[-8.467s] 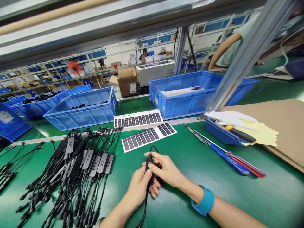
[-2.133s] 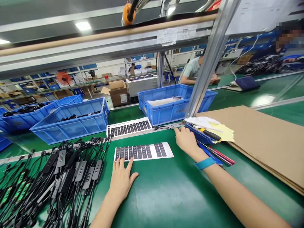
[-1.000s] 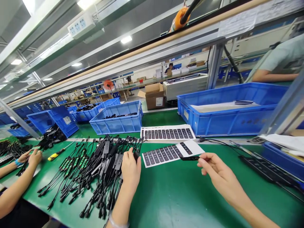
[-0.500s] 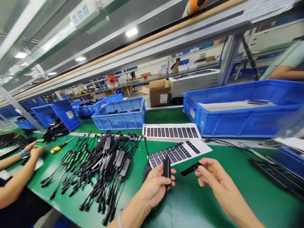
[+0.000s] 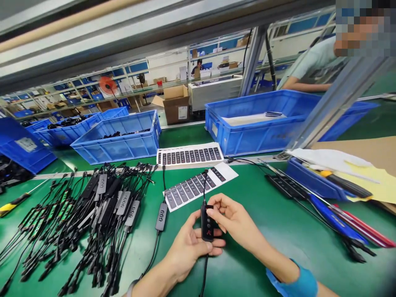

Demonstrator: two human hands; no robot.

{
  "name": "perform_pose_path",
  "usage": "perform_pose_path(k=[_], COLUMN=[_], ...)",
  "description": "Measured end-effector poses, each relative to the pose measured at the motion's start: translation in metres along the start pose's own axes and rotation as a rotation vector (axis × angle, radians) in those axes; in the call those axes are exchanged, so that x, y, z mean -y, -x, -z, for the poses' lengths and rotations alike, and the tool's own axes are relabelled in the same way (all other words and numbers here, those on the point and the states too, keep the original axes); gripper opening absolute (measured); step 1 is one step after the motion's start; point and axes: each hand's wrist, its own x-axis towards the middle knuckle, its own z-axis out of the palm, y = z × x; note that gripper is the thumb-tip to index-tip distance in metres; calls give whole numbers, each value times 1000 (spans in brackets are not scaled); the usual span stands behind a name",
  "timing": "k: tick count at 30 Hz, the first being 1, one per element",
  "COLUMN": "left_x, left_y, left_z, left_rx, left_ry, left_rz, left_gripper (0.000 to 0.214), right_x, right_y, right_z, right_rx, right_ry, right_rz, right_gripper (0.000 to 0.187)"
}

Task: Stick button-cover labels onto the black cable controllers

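My left hand (image 5: 188, 245) is closed around a small black inline controller (image 5: 207, 222) on a cable, held upright over the green mat. My right hand (image 5: 232, 218) pinches the controller's upper face with thumb and fingertips, where a black label strip with button marks lies on it. A white label sheet (image 5: 199, 185) with black strips lies just beyond my hands. A second sheet (image 5: 189, 155) lies farther back. One loose controller (image 5: 161, 216) rests to the left of my left hand.
A heap of black cable controllers (image 5: 80, 214) covers the left of the mat. Blue bins (image 5: 120, 140) (image 5: 266, 123) stand behind. A small blue tray (image 5: 312, 181), screwdrivers (image 5: 340, 214) and cardboard (image 5: 371, 152) lie at the right. A co-worker's arm (image 5: 306, 86) rests beyond the far bin.
My left hand picked a controller from the heap and brought it to the middle. My right hand carried a peeled black strip from the sheet onto the controller's face.
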Motion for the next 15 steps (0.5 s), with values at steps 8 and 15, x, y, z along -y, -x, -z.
perform_pose_path(k=[8, 15], left_x=[-2, -2], left_y=[1, 2], left_z=[-1, -1], left_rx=[4, 18], left_ry=[25, 33], left_rz=[30, 17], left_gripper=[85, 82], right_x=[0, 1], right_y=[2, 3], right_z=[0, -1], right_rx=[14, 19], right_ry=[18, 18], right_rz=[-27, -55], right_gripper=[20, 19])
